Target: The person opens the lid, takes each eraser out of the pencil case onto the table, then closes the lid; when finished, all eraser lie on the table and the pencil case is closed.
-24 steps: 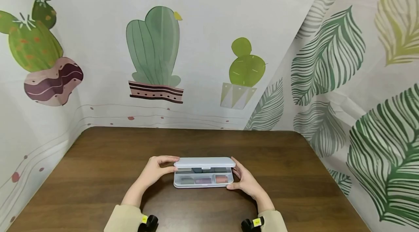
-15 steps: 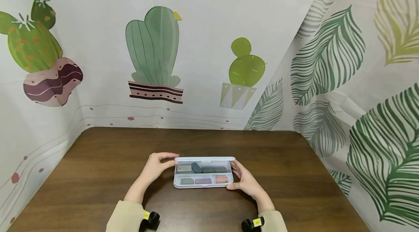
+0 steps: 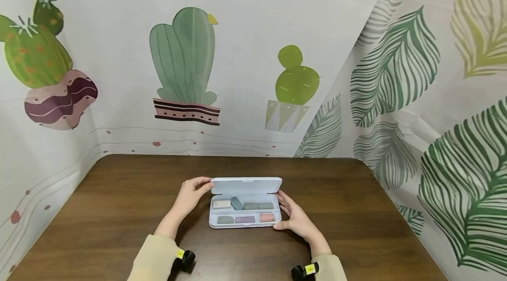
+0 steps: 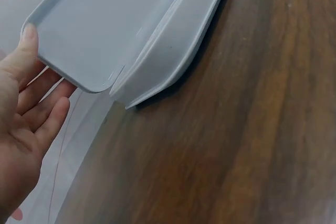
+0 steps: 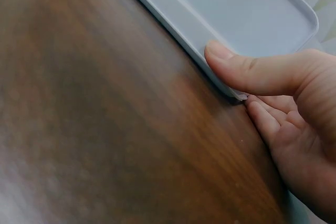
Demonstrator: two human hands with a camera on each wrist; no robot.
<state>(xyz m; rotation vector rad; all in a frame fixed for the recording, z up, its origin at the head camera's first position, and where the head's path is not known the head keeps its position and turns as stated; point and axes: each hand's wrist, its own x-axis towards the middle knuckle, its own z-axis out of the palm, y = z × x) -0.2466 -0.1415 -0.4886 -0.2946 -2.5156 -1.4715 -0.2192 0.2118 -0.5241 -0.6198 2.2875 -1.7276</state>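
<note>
A pale grey-blue plastic pencil case (image 3: 245,226) lies on the table with its hinged lid (image 3: 246,186) raised and tilted back. My left hand (image 3: 188,196) pinches the lid's left end, thumb inside and fingers behind, as the left wrist view shows. Gripping the right end of the base is my right hand (image 3: 298,218), its thumb (image 5: 226,61) on the front corner. Small blocks sit in the case's compartments: at the back a whitish one (image 3: 222,204), a tilted blue-grey one (image 3: 236,203) and dark grey pieces (image 3: 259,206); in front a grey-green one (image 3: 225,219), a purple one (image 3: 244,219) and a pink one (image 3: 267,217).
Brown wooden table (image 3: 138,193) surrounds the case. Behind it hangs a white cloth (image 3: 245,30) printed with cacti and leaves. Black wrist cameras (image 3: 188,261) are strapped at both beige sleeves (image 3: 154,259).
The lid has swung from partly lowered over the case to upright and leaning back, lifted by my left hand. The blocks inside have come into fuller view. My right hand stays in place.
</note>
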